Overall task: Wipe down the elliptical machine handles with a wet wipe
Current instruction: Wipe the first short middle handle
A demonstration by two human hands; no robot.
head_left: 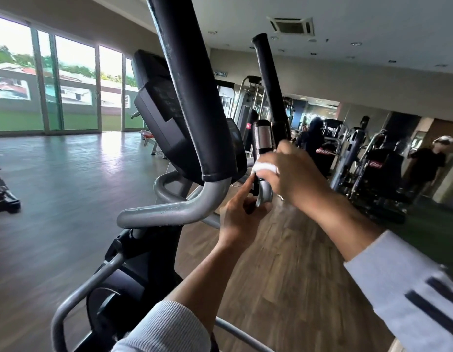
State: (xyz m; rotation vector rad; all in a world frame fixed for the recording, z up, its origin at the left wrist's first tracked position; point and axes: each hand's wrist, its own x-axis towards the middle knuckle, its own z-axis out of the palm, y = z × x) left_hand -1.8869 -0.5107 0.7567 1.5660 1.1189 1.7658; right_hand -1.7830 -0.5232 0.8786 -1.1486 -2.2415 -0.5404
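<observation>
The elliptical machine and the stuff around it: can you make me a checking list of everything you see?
Surface: wooden floor, bare where visible.
Job's things: white wipe pressed on the small inner handle; two tall black handles, one near, one far.
Clutter: nothing seen.
Hands: right hand grips the wipe around the small handle; left hand holds the grey bar just below, a finger pointing up.
Cables: nothing seen.
Surroundings: gym machines, big windows, another person far right.
</observation>
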